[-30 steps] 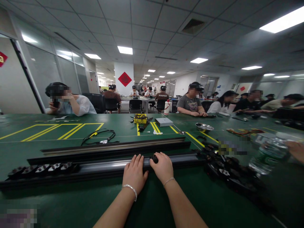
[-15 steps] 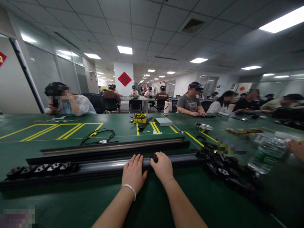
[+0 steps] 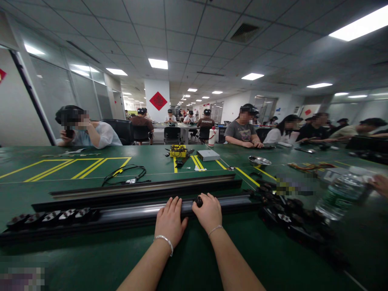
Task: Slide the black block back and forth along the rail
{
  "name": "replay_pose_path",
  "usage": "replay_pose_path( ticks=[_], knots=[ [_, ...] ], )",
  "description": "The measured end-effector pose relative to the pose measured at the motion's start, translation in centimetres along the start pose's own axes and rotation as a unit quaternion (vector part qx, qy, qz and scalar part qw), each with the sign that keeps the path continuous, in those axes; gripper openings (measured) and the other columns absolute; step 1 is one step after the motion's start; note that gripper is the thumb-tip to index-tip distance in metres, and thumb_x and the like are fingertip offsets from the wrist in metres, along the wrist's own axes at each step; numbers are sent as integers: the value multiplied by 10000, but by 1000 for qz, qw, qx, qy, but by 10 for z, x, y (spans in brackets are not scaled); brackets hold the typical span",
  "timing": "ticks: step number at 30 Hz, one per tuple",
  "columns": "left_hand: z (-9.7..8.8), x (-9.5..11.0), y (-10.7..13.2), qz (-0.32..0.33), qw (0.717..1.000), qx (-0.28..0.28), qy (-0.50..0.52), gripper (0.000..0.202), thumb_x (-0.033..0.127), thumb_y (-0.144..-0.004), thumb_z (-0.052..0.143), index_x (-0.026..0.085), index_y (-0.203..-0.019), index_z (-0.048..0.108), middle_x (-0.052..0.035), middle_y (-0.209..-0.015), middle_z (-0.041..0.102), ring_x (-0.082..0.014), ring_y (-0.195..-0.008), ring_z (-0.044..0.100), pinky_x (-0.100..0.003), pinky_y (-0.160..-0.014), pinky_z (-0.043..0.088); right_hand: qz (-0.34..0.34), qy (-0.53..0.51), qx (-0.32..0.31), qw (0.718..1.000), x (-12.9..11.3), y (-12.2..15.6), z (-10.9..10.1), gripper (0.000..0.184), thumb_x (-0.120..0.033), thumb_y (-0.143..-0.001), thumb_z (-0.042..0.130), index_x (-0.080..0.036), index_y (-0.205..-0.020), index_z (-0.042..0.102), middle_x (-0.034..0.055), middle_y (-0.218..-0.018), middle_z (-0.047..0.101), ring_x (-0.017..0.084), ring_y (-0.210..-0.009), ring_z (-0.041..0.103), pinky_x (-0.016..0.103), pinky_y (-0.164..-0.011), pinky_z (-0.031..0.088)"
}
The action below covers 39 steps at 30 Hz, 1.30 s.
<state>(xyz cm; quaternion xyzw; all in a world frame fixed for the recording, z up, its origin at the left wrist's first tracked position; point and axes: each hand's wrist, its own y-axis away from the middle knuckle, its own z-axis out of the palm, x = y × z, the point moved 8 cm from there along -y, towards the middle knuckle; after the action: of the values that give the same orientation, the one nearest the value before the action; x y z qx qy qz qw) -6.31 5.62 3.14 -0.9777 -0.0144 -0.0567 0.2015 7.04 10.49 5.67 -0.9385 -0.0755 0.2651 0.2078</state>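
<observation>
A long black rail (image 3: 127, 213) lies across the green table (image 3: 194, 258) in front of me. My left hand (image 3: 170, 221) rests flat on the rail's near edge, fingers spread over it. My right hand (image 3: 208, 212) is beside it, fingers closed on a small black part (image 3: 198, 201) that sits on the rail. Several similar black parts (image 3: 54, 216) are lined up on the rail at the left. A second black rail (image 3: 145, 189) lies just behind the first.
A pile of black parts (image 3: 291, 220) lies to the right. Another person's hand (image 3: 380, 184) holds a water bottle (image 3: 341, 196) at far right. A black cable (image 3: 125, 174), yellow box (image 3: 178, 151), white box (image 3: 208, 155) and metal bowl (image 3: 259, 161) lie farther back. People sit across the table.
Both hands stay on the rail in nearly the same place. The view has shifted slightly. The bottle at the right has moved a little.
</observation>
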Motion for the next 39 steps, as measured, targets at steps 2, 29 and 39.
replay_pose_path(
  ticks=[2, 29, 39],
  knots=[
    [-1, 0, 0, 0, 1000, -2, -2, 552, 386, -767, 406, 223, -1291, 343, -23, -1379, 374, -202, -1289, 254, -385, -995, 276, 2, -2, 6, 1000, 0, 0, -1, 286, -307, -707, 486, -200, -928, 633, 48, -1077, 616, 224, -1107, 455, 359, -990, 222],
    [0, 0, 0, -3, 1000, -6, -7, 562, 390, -765, 421, 224, -1295, 336, -28, -1383, 368, -205, -1293, 248, -383, -997, 277, 15, 13, 33, 999, 6, 0, -4, 307, -286, -691, 478, -191, -944, 623, 68, -1018, 627, 230, -1087, 461, 359, -974, 225],
    [0, 0, 0, -1, 1000, -3, -3, 560, 386, -764, 424, 218, -1292, 339, -29, -1377, 378, -203, -1285, 264, -377, -992, 284, 13, 17, 39, 999, 7, -1, -4, 265, -281, -696, 471, -178, -889, 620, 69, -955, 636, 224, -1064, 471, 337, -945, 256]
  ],
)
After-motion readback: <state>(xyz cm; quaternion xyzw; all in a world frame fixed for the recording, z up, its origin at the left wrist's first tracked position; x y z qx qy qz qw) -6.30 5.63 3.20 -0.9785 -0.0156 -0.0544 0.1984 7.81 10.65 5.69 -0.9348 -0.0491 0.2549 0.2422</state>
